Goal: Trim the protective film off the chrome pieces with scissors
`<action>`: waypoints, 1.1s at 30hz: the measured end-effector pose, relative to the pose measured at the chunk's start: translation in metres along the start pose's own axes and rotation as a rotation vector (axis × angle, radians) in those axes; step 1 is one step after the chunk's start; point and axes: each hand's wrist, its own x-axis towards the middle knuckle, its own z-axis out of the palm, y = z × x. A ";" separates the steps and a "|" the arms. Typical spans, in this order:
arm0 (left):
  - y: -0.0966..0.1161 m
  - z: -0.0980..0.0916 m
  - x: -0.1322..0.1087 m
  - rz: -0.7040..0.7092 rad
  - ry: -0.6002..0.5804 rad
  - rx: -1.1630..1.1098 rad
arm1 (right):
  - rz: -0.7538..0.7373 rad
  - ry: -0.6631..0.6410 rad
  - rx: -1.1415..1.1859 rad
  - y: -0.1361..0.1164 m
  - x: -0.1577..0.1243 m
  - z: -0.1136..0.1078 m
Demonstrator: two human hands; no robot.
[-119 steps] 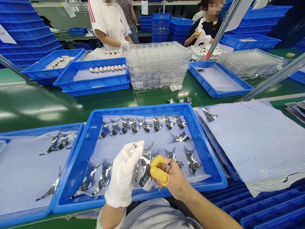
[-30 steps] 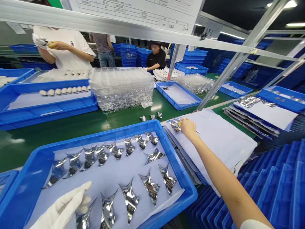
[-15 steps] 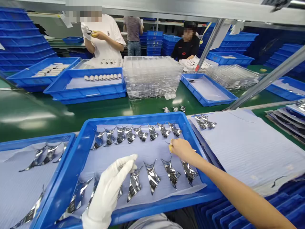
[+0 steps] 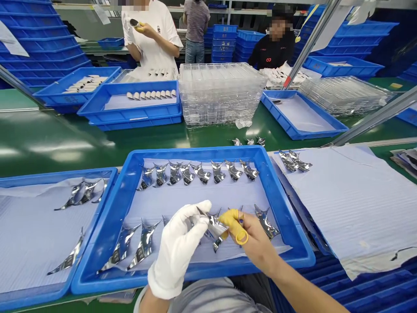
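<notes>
1. White cotton is covering the left hand (image 4: 177, 248), and its fingers are closing on the left end of a curved, mirror-bright foil piece (image 4: 213, 227).
2. The bare right hand (image 4: 250, 237) is gripping the piece's right end, with two yellow finger cots (image 4: 232, 221) pressing against it. The remaining fingers are mostly hidden, so their state is hard to tell.
3. The foil piece is hanging between both hands, above the lower middle of a blue plastic tray (image 4: 192, 152) lined with a pale lavender corrugated sheet (image 4: 195, 200).
4. Similar foil pieces (image 4: 202, 173) are lying in a row along the tray's far side, and another (image 4: 265, 221) is resting just beyond the right hand.
5. A second blue tray (image 4: 65, 173) is sitting at the left, while a large lavender sheet (image 4: 345, 204) is lying at the right under two foil pieces (image 4: 295, 161).
6. Towards the top, a stack of clear plastic trays (image 4: 221, 93) is standing on the green workbench (image 4: 65, 130), and a co-worker (image 4: 151, 39) is holding something up at the upper left.
</notes>
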 end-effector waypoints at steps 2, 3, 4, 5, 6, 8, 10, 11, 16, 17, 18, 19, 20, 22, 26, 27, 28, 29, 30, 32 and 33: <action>-0.001 -0.003 0.000 -0.059 0.035 -0.092 | -0.210 0.053 -0.203 0.008 -0.007 0.005; -0.001 -0.003 0.000 -0.082 0.030 -0.129 | -0.322 0.063 -0.314 0.012 -0.010 0.007; -0.002 -0.002 0.000 -0.095 0.020 -0.159 | -0.430 0.072 -0.422 0.017 -0.013 0.009; -0.003 -0.001 0.000 -0.096 0.017 -0.178 | -0.528 0.086 -0.518 0.021 -0.016 0.010; -0.003 0.000 0.000 -0.090 0.022 -0.186 | -0.606 0.106 -0.600 0.025 -0.019 0.011; -0.005 0.002 0.000 -0.063 0.054 -0.179 | -0.697 0.151 -0.716 0.031 -0.023 0.012; -0.005 0.003 0.000 -0.037 0.069 -0.183 | -0.720 0.176 -0.750 0.032 -0.026 0.010; -0.005 0.002 0.001 -0.033 0.060 -0.195 | -0.714 0.176 -0.738 0.031 -0.026 0.009; 0.001 0.000 0.002 -0.037 0.017 -0.267 | -0.531 0.122 -0.445 0.019 -0.019 0.005; 0.002 0.000 0.001 -0.047 0.026 -0.278 | -0.474 0.113 -0.377 0.017 -0.017 0.006; 0.003 0.001 0.001 -0.061 0.042 -0.291 | -0.420 0.110 -0.315 0.015 -0.016 0.006; 0.004 0.002 0.001 -0.076 0.061 -0.305 | -0.374 0.108 -0.262 0.013 -0.015 0.007; 0.005 0.003 0.000 -0.086 0.086 -0.316 | -0.333 0.107 -0.212 0.012 -0.014 0.008; 0.009 0.004 0.000 -0.079 0.128 -0.288 | -0.258 0.111 -0.121 0.010 -0.014 0.009; 0.014 0.006 0.001 -0.014 0.146 -0.142 | -0.126 0.148 0.038 0.006 -0.014 0.011; 0.014 0.006 0.001 -0.008 0.141 -0.119 | -0.098 0.155 0.071 0.005 -0.014 0.011; 0.013 0.006 0.001 -0.004 0.136 -0.106 | -0.076 0.160 0.101 0.005 -0.014 0.012; 0.011 0.007 0.000 0.005 0.131 -0.089 | -0.061 0.163 0.124 0.005 -0.014 0.012; 0.009 0.008 -0.001 0.008 0.123 -0.067 | -0.056 0.165 0.136 0.005 -0.014 0.012; 0.003 0.010 -0.004 -0.001 0.100 -0.014 | -0.070 0.160 0.122 0.006 -0.014 0.013; 0.001 0.012 -0.005 -0.004 0.092 0.015 | -0.085 0.153 0.093 0.006 -0.014 0.013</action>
